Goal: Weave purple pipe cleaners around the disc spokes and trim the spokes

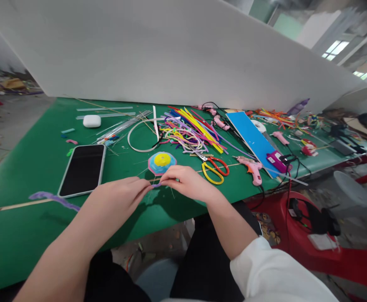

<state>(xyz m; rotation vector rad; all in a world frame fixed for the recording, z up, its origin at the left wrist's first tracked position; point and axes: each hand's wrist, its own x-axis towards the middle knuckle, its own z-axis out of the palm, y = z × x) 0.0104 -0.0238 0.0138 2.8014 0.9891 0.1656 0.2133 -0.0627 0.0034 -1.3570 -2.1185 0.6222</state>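
My left hand (125, 192) and my right hand (182, 179) are close together over the green table near its front edge. Between their pinched fingertips runs a short stretch of purple pipe cleaner (156, 185). A longer purple length (54, 199) shows to the left of my left forearm; whether it is the same piece is hidden. Just beyond my fingertips lies a round disc (161, 162) with a yellow centre, a blue ring and a pink rim. Scissors (214, 169) with red and yellow handles rest right of the disc, beyond my right hand.
A phone (83, 170) and a white case (92, 121) lie on the left. Behind the disc is a pile of coloured pipe cleaners (186, 132). To the right are a pink glue gun (251, 167), a blue board (251, 138) and cables. A pale panel (171, 54) stands behind.
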